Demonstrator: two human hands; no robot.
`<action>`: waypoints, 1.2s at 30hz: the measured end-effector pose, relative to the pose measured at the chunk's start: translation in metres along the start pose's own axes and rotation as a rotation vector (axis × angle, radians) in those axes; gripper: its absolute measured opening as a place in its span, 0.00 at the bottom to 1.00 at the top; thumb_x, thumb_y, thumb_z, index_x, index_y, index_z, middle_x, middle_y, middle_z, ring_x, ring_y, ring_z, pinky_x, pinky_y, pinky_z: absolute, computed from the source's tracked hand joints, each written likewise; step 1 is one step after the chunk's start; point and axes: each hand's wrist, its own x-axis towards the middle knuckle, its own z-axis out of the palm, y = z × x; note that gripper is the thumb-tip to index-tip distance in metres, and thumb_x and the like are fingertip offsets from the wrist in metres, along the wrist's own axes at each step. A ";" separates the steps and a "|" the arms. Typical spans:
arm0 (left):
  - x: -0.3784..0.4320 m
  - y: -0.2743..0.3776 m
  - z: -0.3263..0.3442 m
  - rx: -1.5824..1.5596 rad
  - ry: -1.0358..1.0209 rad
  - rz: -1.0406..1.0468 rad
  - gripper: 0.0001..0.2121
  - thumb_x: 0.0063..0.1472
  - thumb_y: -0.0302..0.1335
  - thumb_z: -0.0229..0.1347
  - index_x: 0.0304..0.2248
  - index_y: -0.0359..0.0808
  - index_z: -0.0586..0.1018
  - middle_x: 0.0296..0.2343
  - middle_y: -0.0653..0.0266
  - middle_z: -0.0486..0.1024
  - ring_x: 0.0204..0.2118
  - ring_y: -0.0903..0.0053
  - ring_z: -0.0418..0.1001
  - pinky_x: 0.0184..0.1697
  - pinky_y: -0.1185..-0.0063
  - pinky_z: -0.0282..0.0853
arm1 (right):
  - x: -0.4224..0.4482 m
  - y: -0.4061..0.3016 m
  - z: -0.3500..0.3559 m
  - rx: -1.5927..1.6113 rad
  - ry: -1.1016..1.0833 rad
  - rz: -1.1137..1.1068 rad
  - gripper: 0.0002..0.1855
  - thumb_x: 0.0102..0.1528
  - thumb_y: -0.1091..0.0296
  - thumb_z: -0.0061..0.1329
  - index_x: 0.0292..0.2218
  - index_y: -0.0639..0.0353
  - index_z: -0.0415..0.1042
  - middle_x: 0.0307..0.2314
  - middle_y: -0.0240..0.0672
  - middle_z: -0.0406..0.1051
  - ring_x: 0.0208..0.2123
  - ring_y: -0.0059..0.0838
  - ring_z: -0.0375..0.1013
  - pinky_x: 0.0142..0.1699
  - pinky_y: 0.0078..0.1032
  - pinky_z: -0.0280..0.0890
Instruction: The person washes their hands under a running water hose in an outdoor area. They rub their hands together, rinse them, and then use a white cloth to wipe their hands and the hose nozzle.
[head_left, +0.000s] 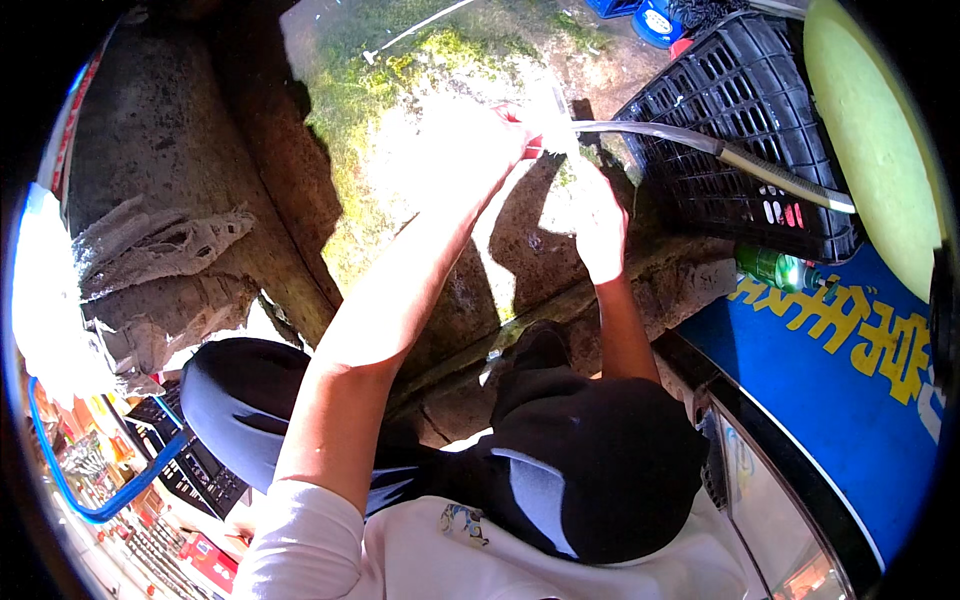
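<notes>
Both my arms reach forward over a mossy stone surface lit by glaring sun. Near the top centre my left hand (517, 135) is partly washed out by the glare, its fingers beside a pale, overexposed object (556, 124). My right hand (602, 217) is just below and to the right, its fingertips raised toward the same object. A clear hose (652, 129) runs from that object to the right, joining a ribbed section over a black crate. The glare hides the fingers' exact hold and what the object is.
The black plastic crate (720, 97) lies tilted at the right, beside a large pale green rounded thing (862, 142). Below it a green bottle (772, 268) lies on a blue board with yellow lettering (825, 390). Ragged cloth (165, 247) hangs at the left. A blue container (654, 22) stands at the top.
</notes>
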 end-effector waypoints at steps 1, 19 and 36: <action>0.002 -0.002 -0.003 -0.041 0.005 -0.001 0.09 0.56 0.27 0.53 0.35 0.33 0.74 0.27 0.64 0.74 0.29 0.79 0.72 0.32 0.81 0.70 | 0.000 0.000 0.000 0.082 0.020 0.016 0.20 0.54 0.79 0.36 0.50 0.68 0.60 0.44 0.41 0.66 0.45 0.26 0.66 0.50 0.21 0.60; 0.000 -0.011 0.013 -0.535 -0.159 -0.095 0.10 0.56 0.24 0.53 0.38 0.35 0.73 0.30 0.65 0.73 0.30 0.78 0.72 0.34 0.81 0.73 | 0.003 -0.012 -0.006 -0.722 0.063 -0.333 0.26 0.49 0.74 0.45 0.51 0.58 0.60 0.37 0.45 0.68 0.36 0.43 0.69 0.42 0.31 0.65; -0.013 -0.014 0.017 -0.536 -0.124 -0.050 0.07 0.62 0.25 0.43 0.37 0.32 0.70 0.28 0.62 0.73 0.28 0.78 0.71 0.29 0.80 0.71 | -0.026 0.000 0.016 0.396 -0.287 0.388 0.23 0.55 0.71 0.41 0.53 0.58 0.58 0.21 0.23 0.63 0.18 0.09 0.58 0.21 0.09 0.56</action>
